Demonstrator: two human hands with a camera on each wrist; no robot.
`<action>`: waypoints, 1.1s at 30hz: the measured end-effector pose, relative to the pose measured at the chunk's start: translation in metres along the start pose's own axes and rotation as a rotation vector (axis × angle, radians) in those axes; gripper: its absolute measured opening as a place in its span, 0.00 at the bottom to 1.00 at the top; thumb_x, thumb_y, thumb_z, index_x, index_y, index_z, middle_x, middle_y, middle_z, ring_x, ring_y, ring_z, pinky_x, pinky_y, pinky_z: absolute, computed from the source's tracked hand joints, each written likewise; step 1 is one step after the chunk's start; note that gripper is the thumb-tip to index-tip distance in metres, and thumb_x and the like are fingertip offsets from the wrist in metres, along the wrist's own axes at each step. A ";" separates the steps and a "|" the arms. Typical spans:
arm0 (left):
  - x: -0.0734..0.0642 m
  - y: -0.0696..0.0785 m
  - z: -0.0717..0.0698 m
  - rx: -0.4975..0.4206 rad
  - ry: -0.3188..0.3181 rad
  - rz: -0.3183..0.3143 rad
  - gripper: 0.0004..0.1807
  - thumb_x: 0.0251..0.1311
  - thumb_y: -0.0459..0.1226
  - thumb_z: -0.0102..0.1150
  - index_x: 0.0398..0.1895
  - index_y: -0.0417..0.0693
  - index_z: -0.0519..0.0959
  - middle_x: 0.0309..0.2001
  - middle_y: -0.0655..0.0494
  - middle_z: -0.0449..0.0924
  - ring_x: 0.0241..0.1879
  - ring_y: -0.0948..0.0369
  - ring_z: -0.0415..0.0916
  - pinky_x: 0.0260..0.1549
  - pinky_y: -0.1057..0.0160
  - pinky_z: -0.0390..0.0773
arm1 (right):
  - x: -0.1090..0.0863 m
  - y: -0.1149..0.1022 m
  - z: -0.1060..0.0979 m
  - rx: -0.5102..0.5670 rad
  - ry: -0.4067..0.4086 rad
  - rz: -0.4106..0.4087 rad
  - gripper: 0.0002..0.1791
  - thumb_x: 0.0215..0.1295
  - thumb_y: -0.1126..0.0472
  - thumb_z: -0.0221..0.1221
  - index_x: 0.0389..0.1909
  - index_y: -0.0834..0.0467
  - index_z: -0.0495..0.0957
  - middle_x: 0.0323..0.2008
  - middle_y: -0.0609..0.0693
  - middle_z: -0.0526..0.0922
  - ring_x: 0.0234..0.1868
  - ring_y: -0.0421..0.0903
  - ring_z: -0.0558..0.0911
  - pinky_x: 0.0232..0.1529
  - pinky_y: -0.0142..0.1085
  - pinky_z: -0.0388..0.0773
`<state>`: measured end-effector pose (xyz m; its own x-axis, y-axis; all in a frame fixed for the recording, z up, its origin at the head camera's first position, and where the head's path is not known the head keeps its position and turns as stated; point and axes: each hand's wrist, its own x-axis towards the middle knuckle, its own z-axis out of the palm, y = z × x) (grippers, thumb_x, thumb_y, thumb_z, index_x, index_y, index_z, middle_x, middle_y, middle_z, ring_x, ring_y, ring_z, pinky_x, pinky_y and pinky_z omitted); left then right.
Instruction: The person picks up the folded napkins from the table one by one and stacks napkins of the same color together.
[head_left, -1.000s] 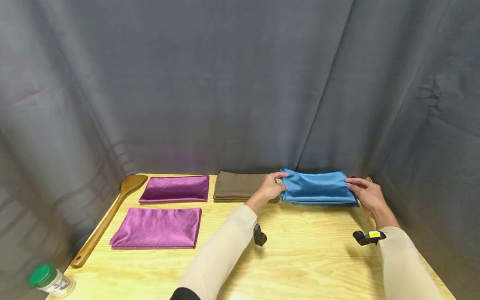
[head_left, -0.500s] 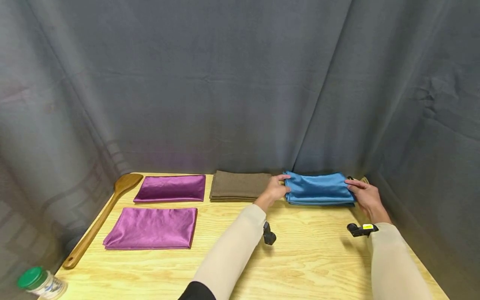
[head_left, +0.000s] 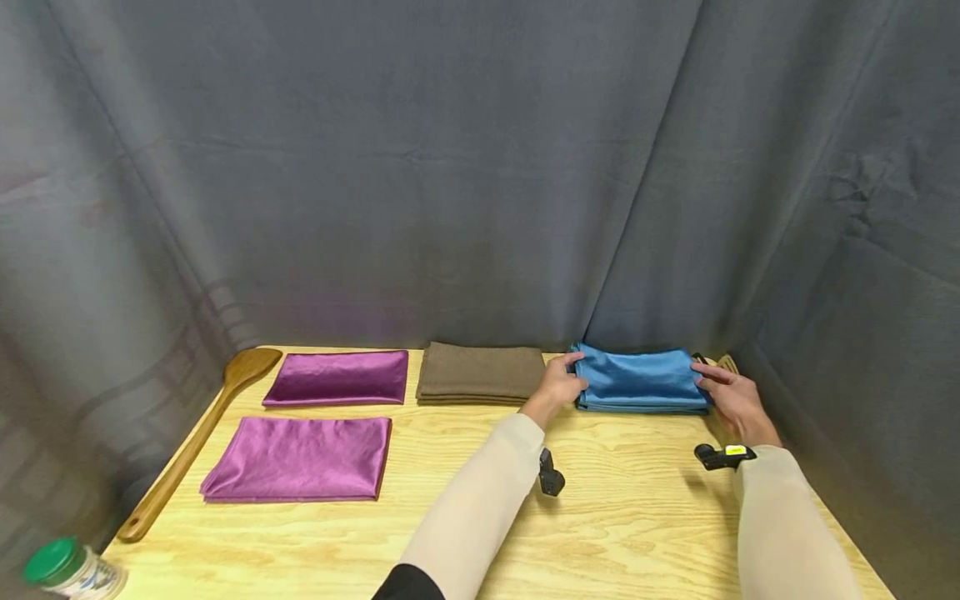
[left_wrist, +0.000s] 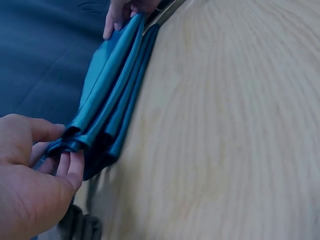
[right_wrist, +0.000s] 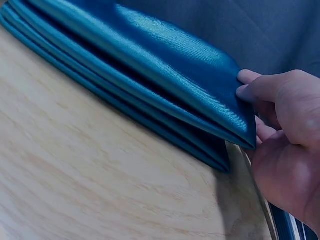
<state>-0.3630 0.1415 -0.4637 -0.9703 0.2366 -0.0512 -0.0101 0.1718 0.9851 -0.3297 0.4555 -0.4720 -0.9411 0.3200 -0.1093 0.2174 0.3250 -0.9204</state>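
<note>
At the back right of the table, a folded blue satin cloth (head_left: 641, 375) lies over another folded blue layer, forming a stack. My left hand (head_left: 558, 387) pinches its left edge, thumb on one side and fingers on the other, as the left wrist view shows. My right hand (head_left: 738, 404) pinches the opposite edge. In the right wrist view the upper cloth (right_wrist: 165, 75) is raised at its right corner, with a gap above the lower layer (right_wrist: 210, 155). Just left of the stack lies a folded brown cloth (head_left: 480, 372), partly behind my left hand.
Two folded purple cloths, a darker one (head_left: 337, 379) behind and a lighter one (head_left: 300, 458) in front, lie on the left. A wooden spoon (head_left: 187, 450) runs along the left table edge, near a green-lidded jar (head_left: 71, 571). A grey curtain (head_left: 450, 183) borders the table.
The blue cloth has shifted slightly right with both hands holding it, widening its distance from the brown cloth. The whole head view has turned a little right.
</note>
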 end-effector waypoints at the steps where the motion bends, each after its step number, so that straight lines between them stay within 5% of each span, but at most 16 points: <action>1: 0.000 -0.001 0.002 0.004 0.009 -0.010 0.34 0.60 0.21 0.60 0.70 0.51 0.76 0.59 0.48 0.78 0.32 0.65 0.66 0.31 0.66 0.66 | 0.000 0.001 -0.001 -0.008 0.004 -0.001 0.17 0.76 0.57 0.57 0.61 0.42 0.82 0.18 0.27 0.70 0.09 0.36 0.61 0.11 0.34 0.64; 3: -0.001 -0.003 0.005 0.005 0.019 -0.028 0.34 0.61 0.22 0.60 0.70 0.53 0.76 0.52 0.50 0.79 0.35 0.63 0.67 0.34 0.64 0.68 | 0.000 0.000 -0.002 -0.044 0.002 0.009 0.22 0.76 0.56 0.56 0.68 0.48 0.78 0.21 0.24 0.73 0.09 0.36 0.61 0.12 0.35 0.65; 6: -0.002 -0.005 0.007 0.009 0.023 -0.045 0.34 0.63 0.22 0.59 0.72 0.54 0.74 0.52 0.48 0.80 0.30 0.61 0.63 0.35 0.62 0.67 | 0.001 0.000 0.001 -0.067 0.023 0.023 0.27 0.75 0.56 0.57 0.73 0.54 0.73 0.40 0.29 0.82 0.10 0.36 0.62 0.12 0.35 0.66; 8: -0.002 -0.006 0.009 0.016 0.029 -0.050 0.35 0.64 0.22 0.58 0.73 0.54 0.73 0.58 0.46 0.79 0.33 0.60 0.72 0.35 0.62 0.68 | 0.001 0.000 0.002 -0.083 0.033 0.045 0.27 0.75 0.56 0.56 0.73 0.54 0.72 0.41 0.32 0.83 0.09 0.37 0.61 0.12 0.36 0.66; 10: -0.002 -0.008 0.011 0.015 0.037 -0.049 0.35 0.64 0.22 0.56 0.73 0.54 0.73 0.68 0.44 0.74 0.46 0.57 0.81 0.35 0.62 0.69 | 0.003 0.001 0.003 -0.081 0.053 0.045 0.26 0.75 0.57 0.56 0.72 0.54 0.73 0.46 0.35 0.82 0.10 0.37 0.62 0.12 0.36 0.66; 12: -0.002 -0.011 0.014 0.020 0.052 -0.044 0.34 0.65 0.22 0.56 0.73 0.54 0.73 0.71 0.44 0.71 0.64 0.50 0.76 0.37 0.62 0.71 | 0.003 0.003 0.004 -0.104 0.062 0.048 0.26 0.75 0.56 0.56 0.72 0.54 0.73 0.45 0.35 0.81 0.10 0.38 0.62 0.13 0.36 0.66; 14: -0.001 -0.012 0.016 0.025 0.066 -0.042 0.34 0.65 0.22 0.55 0.73 0.54 0.73 0.74 0.47 0.68 0.69 0.49 0.73 0.41 0.61 0.73 | 0.005 0.004 0.005 -0.122 0.074 0.041 0.26 0.76 0.56 0.55 0.72 0.54 0.74 0.54 0.45 0.82 0.20 0.37 0.73 0.21 0.33 0.72; 16: -0.001 -0.013 0.017 0.039 0.079 -0.044 0.34 0.64 0.22 0.56 0.73 0.53 0.73 0.74 0.48 0.67 0.64 0.51 0.75 0.42 0.61 0.73 | 0.007 0.007 0.008 -0.088 0.074 0.054 0.25 0.76 0.57 0.54 0.72 0.52 0.74 0.67 0.56 0.76 0.42 0.43 0.82 0.40 0.32 0.80; 19: 0.000 -0.014 0.018 0.070 0.074 -0.064 0.35 0.63 0.20 0.53 0.73 0.53 0.73 0.72 0.47 0.69 0.47 0.55 0.75 0.35 0.63 0.70 | 0.009 0.010 0.012 0.011 0.067 0.088 0.24 0.76 0.60 0.53 0.71 0.49 0.75 0.79 0.59 0.60 0.73 0.49 0.67 0.71 0.38 0.70; 21: 0.000 -0.014 0.018 0.087 0.064 -0.080 0.37 0.62 0.19 0.51 0.74 0.53 0.72 0.73 0.47 0.68 0.43 0.57 0.69 0.29 0.62 0.65 | 0.009 0.011 0.015 0.069 0.071 0.118 0.26 0.76 0.63 0.52 0.72 0.49 0.74 0.80 0.60 0.57 0.76 0.54 0.62 0.76 0.49 0.64; 25: -0.001 -0.014 0.019 0.112 0.044 -0.097 0.38 0.62 0.19 0.48 0.75 0.54 0.70 0.76 0.49 0.65 0.48 0.54 0.69 0.28 0.60 0.63 | 0.009 0.011 0.017 0.054 0.079 0.122 0.27 0.77 0.64 0.49 0.75 0.55 0.69 0.81 0.61 0.55 0.76 0.57 0.61 0.77 0.54 0.62; 29: -0.005 -0.010 0.019 0.130 0.068 -0.078 0.38 0.62 0.19 0.48 0.75 0.52 0.71 0.77 0.49 0.64 0.66 0.51 0.70 0.44 0.58 0.69 | 0.008 0.010 0.019 0.030 0.079 0.102 0.28 0.77 0.64 0.48 0.76 0.60 0.65 0.81 0.64 0.54 0.76 0.59 0.61 0.76 0.55 0.63; 33: -0.009 -0.008 0.021 0.149 0.083 -0.078 0.36 0.63 0.20 0.49 0.75 0.52 0.71 0.76 0.48 0.64 0.74 0.52 0.64 0.51 0.56 0.70 | 0.007 0.010 0.021 -0.019 0.109 0.084 0.27 0.76 0.65 0.48 0.75 0.62 0.67 0.78 0.64 0.61 0.72 0.57 0.65 0.66 0.43 0.72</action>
<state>-0.3486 0.1583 -0.4744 -0.9845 0.1386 -0.1072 -0.0565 0.3281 0.9430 -0.3396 0.4421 -0.4902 -0.8859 0.4413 -0.1432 0.3001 0.3097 -0.9022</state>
